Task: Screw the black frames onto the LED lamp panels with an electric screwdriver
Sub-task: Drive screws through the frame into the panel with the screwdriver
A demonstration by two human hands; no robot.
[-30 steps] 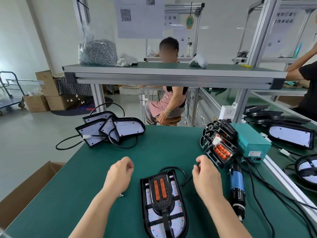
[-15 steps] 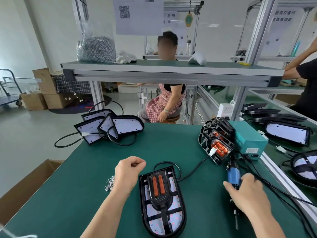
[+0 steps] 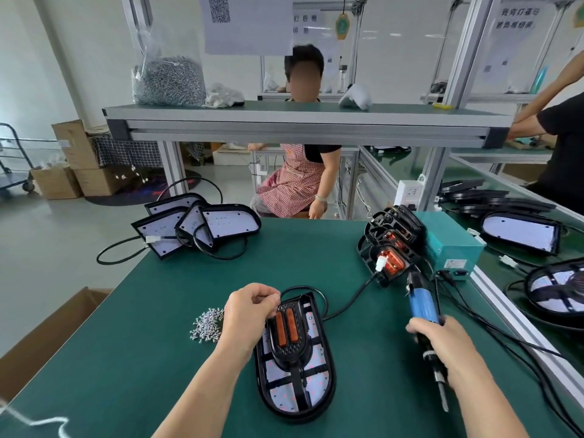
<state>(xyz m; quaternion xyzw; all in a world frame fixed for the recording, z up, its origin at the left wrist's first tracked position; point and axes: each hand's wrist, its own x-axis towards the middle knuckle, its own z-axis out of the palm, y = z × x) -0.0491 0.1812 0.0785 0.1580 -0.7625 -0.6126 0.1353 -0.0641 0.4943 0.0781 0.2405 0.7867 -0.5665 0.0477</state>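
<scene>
Workstation seen from the head camera. At far left, a brown cardboard box (image 3: 44,339) stands beside the green-covered workbench (image 3: 151,368). On the bench's far left corner lies an overlapping stack of bare white LED boards in black rims (image 3: 202,221), with black cables looped round them. Above, on the grey shelf (image 3: 284,116), stands a clear bag of silver screws (image 3: 167,80).

Near the front, a loose heap of small silver screws (image 3: 207,324) lies just left of the left hand (image 3: 249,314). This hand hovers over the upper left edge of the white LED lamp panel (image 3: 316,387), which lies flat at centre under its black ribbed frame (image 3: 297,376). Its fingers are curled against the thumb; whether they pinch a screw cannot be told.

A black lead (image 3: 350,298) runs from the panel to a leaning stack of black-framed lamps (image 3: 392,241), propped against a teal metal box (image 3: 452,245).

The right hand (image 3: 448,346) is wrapped round the black lower body of the blue-and-black electric screwdriver (image 3: 422,306). The tool is tilted with its bit towards the bench's near edge, to the right of the panel and apart from it.
</scene>
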